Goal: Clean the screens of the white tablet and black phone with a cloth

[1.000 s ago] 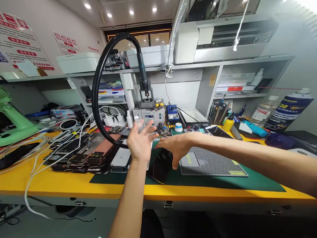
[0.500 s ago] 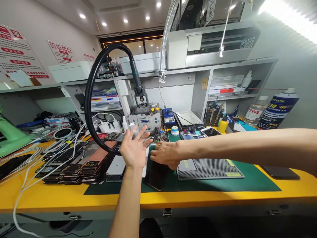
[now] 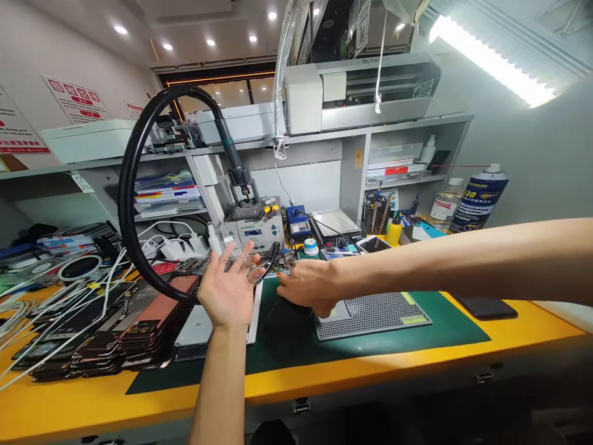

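Counter (image 3: 69, 411), yellow, topped by a green mat (image 3: 451, 330). Left hand (image 3: 227, 300): palm up, fingers spread, grip open, nothing seen held; raised beside a silver phone (image 3: 197, 327), which is laid flat on the mat's left side. Right hand (image 3: 308, 287): palm down, fingers curled; whether the grip is closed on anything cannot be told, the underside being hidden. Perforated plate (image 3: 377, 316), grey: laid on the mat, its left end partly covered by the right hand. Stacked phone parts (image 3: 148, 337): piled at left. Progress, as judged: phone and plate are set out; no finished handling is shown, and what is left cannot be gauged. Behind: circuit boards (image 3: 283, 262), blue-and-white jar (image 3: 311, 247), grey station (image 3: 254, 232); at far right, spray can (image 3: 479, 201).
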The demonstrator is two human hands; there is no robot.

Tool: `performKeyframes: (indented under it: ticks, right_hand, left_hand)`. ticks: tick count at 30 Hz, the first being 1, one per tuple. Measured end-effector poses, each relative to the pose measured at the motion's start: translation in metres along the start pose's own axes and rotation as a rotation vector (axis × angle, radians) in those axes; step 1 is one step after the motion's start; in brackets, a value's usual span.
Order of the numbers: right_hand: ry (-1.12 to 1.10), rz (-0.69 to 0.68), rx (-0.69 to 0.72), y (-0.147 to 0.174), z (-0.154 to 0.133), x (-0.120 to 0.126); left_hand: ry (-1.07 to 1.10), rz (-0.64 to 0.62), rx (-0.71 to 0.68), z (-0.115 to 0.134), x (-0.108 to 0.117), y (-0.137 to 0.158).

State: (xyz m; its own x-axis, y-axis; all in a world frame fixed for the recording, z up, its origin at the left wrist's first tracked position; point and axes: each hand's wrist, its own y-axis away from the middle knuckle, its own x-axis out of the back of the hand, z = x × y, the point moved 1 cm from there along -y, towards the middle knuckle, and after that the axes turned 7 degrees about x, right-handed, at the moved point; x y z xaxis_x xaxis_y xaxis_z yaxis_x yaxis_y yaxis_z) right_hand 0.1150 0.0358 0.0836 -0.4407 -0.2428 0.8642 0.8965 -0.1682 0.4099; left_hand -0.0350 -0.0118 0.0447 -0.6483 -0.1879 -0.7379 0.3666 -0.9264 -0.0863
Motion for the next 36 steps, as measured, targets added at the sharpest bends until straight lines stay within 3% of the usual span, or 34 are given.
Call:
performKeyframes:
  ticks: [7,11,24,32,36]
  right_hand:
    - [-0.068,0.067,-0.253,0.076,0.018,-0.033]
    - [-0.163,0.046,-0.335,0.100,0.020,-0.057]
    - [-0.373,-0.027,-0.366,0.098,0.015,-0.061]
    - [-0.394,0.084,-0.348,0.111,0.011,-0.072]
    - [-0.410,0.137,-0.352,0.119,0.008,-0.077]
  left_hand:
    - [-0.017,-0.010,0.032,-0.005,-0.004,-0.001]
    - [-0.051,-0.053,0.113,-0.010,-0.007,0.000]
    - [-0.065,-0.131,0.323,-0.018,-0.011,0.004]
    - [0.007,-0.163,0.431,-0.017,-0.013,0.006]
    - [0.056,-0.131,0.400,-0.015,-0.011,0.005]
